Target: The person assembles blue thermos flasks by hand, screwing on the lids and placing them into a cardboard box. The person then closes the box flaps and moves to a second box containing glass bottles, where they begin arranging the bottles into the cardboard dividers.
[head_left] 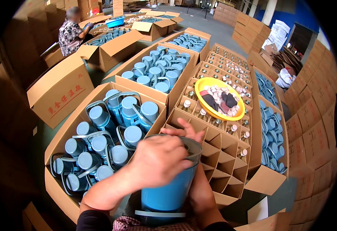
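Note:
A blue vacuum jug body (166, 190) stands tilted in front of me at my lap. A dark translucent collar (196, 149) rings its open top. My left hand (158, 159), slightly blurred, lies across the near left of this collar with its fingers curled; what they hold is hidden. Around the jug's right side reaches my right forearm. Behind the collar my right hand (185, 131) shows its fingers apart, partly hidden by the jug.
Left, a carton (66, 196) holds several lidded blue jugs (99, 144). Right, a divided carton (218, 161) holds glass liners with pale caps; a yellow basin (200, 101) of pale caps and dark gloves rests on it. More blue parts (270, 133) fill cartons farther right. A person (71, 32) works far left.

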Demonstrator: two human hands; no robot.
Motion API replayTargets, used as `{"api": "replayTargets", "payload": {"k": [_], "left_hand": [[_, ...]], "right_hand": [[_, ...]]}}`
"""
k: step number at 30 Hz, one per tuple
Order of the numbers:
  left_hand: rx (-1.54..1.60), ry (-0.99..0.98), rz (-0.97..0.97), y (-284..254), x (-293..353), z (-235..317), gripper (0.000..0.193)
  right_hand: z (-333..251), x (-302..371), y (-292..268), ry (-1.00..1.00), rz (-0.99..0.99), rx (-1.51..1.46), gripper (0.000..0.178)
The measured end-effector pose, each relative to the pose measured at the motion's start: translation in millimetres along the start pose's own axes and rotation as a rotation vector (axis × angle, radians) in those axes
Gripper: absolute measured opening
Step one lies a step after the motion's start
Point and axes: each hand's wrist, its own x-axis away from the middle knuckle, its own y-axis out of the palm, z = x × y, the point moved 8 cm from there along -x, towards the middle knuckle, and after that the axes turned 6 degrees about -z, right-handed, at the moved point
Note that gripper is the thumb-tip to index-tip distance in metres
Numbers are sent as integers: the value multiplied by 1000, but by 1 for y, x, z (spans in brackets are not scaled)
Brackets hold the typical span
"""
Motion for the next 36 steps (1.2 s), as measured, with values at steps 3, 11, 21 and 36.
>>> {"api": "replayTargets", "payload": {"k": [3, 11, 21, 36], "left_hand": [[380, 54, 106, -25, 39, -56, 16], [-78, 43, 21, 3, -2, 4, 19], [-130, -11, -7, 4, -10, 8, 22], [51, 253, 21, -4, 8, -10, 23]], "right_hand": [[-55, 20, 29, -71, -87, 867, 78], [1, -5, 10, -41, -92, -3, 96], [12, -9, 22, 78, 66, 34, 105], [-4, 4, 32, 38, -93, 154, 91]]}}
